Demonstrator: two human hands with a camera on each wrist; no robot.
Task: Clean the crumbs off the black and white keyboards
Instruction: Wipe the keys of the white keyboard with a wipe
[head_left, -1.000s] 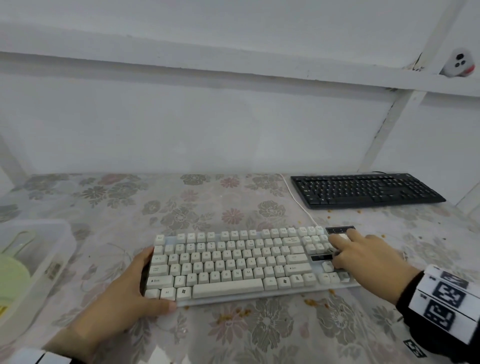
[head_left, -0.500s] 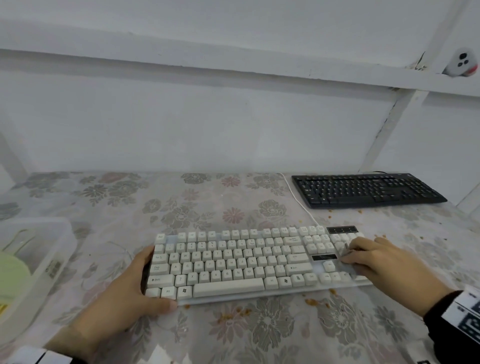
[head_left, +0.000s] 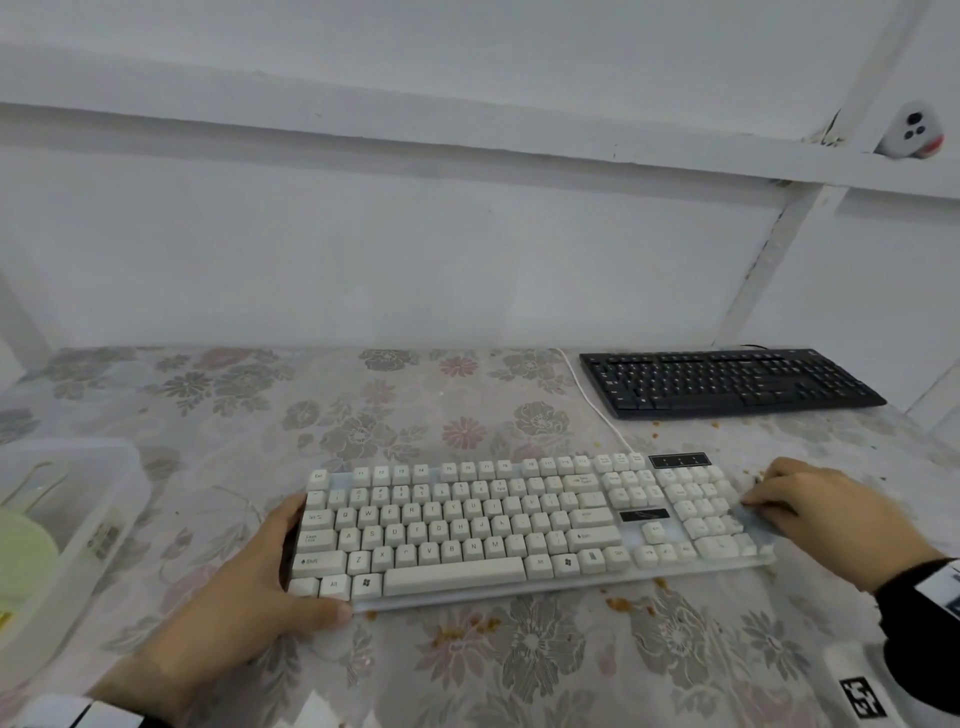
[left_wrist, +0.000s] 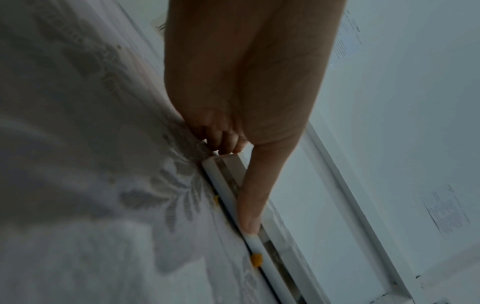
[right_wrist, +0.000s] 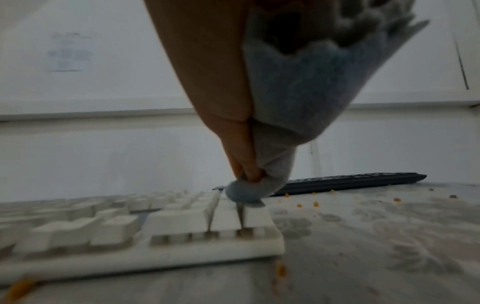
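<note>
At the white keyboard's right edge, right hand pinches cloth; left hand's grip clasps its left edge.

Floral tablecloth, orange crumbs

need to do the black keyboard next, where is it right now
In the head view the black keyboard lies at the table's far right by the wall, beyond the white keyboard; neither hand touches it.
</note>
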